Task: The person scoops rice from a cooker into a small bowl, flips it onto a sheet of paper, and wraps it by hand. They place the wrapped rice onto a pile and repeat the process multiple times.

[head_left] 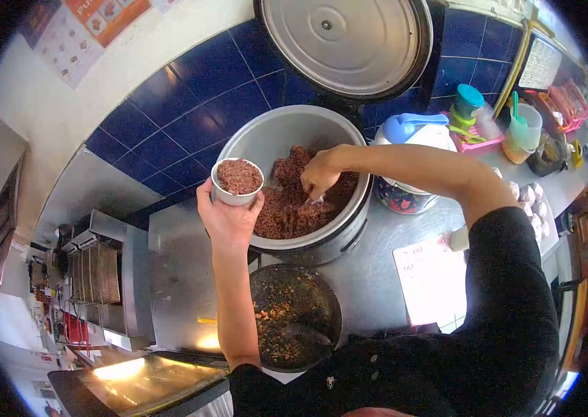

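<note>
My left hand [228, 217] is closed round a small white bowl [237, 198] heaped with reddish-brown rice [239, 176], held up at the left rim of a large rice cooker [249, 142]. Inside the cooker lies more cooked reddish rice [287, 215], piled higher at the back. My right hand [322, 172] reaches down into it with bent, closed fingers. A small pale part of something shows below these fingers, too little to name. The cooker's round metal lid [343, 42] stands raised behind it.
A dark wok [297, 316] with browned food bits sits in front of the cooker. At right are a lidded container [405, 198] with a blue scoop [412, 126] on top, a paper sheet [436, 281], a jug [523, 132] and several wrapped packets [534, 205].
</note>
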The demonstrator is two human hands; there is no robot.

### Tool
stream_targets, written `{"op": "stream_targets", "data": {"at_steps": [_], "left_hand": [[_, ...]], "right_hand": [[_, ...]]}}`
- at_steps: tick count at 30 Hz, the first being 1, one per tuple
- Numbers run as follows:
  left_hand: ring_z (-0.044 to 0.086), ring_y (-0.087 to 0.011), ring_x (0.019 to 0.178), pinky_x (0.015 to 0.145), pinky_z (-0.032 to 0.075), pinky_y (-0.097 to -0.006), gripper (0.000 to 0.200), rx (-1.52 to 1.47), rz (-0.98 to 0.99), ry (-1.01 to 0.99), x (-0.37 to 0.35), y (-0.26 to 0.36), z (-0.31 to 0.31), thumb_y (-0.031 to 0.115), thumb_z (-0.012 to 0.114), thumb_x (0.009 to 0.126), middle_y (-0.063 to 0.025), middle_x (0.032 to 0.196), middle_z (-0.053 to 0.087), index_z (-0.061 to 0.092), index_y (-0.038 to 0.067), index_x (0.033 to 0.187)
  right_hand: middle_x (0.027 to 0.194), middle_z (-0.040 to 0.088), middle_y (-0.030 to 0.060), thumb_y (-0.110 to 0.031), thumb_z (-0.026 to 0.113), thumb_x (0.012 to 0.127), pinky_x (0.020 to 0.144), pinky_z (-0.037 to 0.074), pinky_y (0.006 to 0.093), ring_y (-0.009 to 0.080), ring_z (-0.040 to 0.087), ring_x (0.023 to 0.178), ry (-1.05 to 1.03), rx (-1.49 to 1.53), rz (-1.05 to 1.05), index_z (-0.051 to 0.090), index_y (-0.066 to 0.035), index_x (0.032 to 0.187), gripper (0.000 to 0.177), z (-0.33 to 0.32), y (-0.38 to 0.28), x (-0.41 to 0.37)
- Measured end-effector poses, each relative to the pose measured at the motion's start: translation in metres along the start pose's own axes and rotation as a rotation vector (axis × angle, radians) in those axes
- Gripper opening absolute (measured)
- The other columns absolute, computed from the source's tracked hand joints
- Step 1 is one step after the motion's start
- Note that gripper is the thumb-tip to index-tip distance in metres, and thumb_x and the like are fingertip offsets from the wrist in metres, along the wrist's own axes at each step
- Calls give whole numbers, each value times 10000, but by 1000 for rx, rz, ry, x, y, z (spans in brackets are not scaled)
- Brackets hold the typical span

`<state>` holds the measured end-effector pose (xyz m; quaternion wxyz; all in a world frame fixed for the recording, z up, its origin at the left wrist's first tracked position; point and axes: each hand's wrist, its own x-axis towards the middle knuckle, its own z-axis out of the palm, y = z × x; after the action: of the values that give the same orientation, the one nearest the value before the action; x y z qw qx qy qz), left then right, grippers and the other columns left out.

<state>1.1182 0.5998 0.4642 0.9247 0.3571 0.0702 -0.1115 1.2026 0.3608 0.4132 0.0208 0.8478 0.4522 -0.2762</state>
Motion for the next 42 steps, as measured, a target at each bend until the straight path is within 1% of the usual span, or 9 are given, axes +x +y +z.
{"op": "stream_targets", "data": {"at_steps": [6, 9, 12, 18, 24, 28, 31, 34, 42], "left_hand": [[530, -275, 1217, 921, 468, -461, 497, 20, -15, 76, -9, 2, -6, 436, 518, 953, -108, 1344, 545, 519, 117, 1334], [535, -272, 1210, 927, 469, -452, 507, 67, -11, 73, -10, 1, -9, 446, 515, 952, -104, 1343, 547, 518, 113, 1334], [543, -264, 1202, 931, 469, -445, 514, 148, -3, 69, -11, -3, -4, 457, 511, 950, -93, 1332, 555, 520, 114, 1333], [542, -223, 1197, 928, 460, -429, 510, 345, -41, 76, -10, -18, 8, 459, 522, 945, -67, 1294, 576, 524, 135, 1338], [581, -191, 1086, 922, 412, -393, 443, 579, 3, 202, 14, -42, 13, 431, 599, 941, -35, 1177, 626, 545, 172, 1296], [596, -167, 990, 889, 433, -395, 385, 677, 71, 161, 25, -55, 16, 412, 564, 973, -22, 1117, 619, 546, 165, 1267], [604, -169, 1035, 873, 459, -391, 371, 695, 34, 155, 20, -60, 26, 395, 525, 1002, -27, 1154, 618, 539, 161, 1290], [586, -217, 1127, 900, 493, -429, 595, 659, 62, 10, 27, -65, 18, 395, 504, 1016, -102, 1293, 549, 324, 99, 1499], [600, -222, 1146, 934, 500, -456, 414, 491, -2, -25, 32, -60, 31, 409, 469, 1043, -85, 1268, 602, 544, 120, 1330]], "right_hand": [[908, 711, 153, -406, 557, 912, 772, 493, 472, 301, 629, 812, -98, 205, 73, 731, 2, 1015, 455, -6, 29, -8], [853, 699, 135, -409, 563, 893, 693, 482, 436, 252, 598, 748, -26, 398, 9, 741, -22, 946, 429, 2, 42, -12], [810, 704, 130, -372, 537, 924, 754, 507, 417, 249, 656, 768, 71, 468, 118, 741, -18, 904, 409, 2, 39, -21], [793, 719, 115, -379, 552, 917, 717, 509, 418, 264, 662, 725, 296, 505, 204, 748, -29, 884, 403, -11, 32, -33], [864, 745, 215, -333, 600, 911, 783, 574, 483, 366, 737, 880, 643, 112, 533, 765, -11, 891, 362, -44, -53, -69], [827, 729, 259, -312, 598, 921, 743, 590, 499, 409, 739, 792, 739, 85, 529, 753, 18, 845, 373, -37, -75, -69], [813, 728, 252, -299, 591, 927, 715, 591, 498, 403, 739, 768, 802, 89, 536, 756, 4, 836, 357, -26, -87, -71], [750, 716, 230, -295, 573, 943, 663, 583, 490, 394, 727, 700, 890, 45, 526, 747, -16, 829, 347, -16, -98, -71], [706, 705, 166, -305, 556, 982, 585, 562, 470, 345, 721, 651, 1059, -42, 500, 674, -48, 874, 303, 6, -106, -69]]}}
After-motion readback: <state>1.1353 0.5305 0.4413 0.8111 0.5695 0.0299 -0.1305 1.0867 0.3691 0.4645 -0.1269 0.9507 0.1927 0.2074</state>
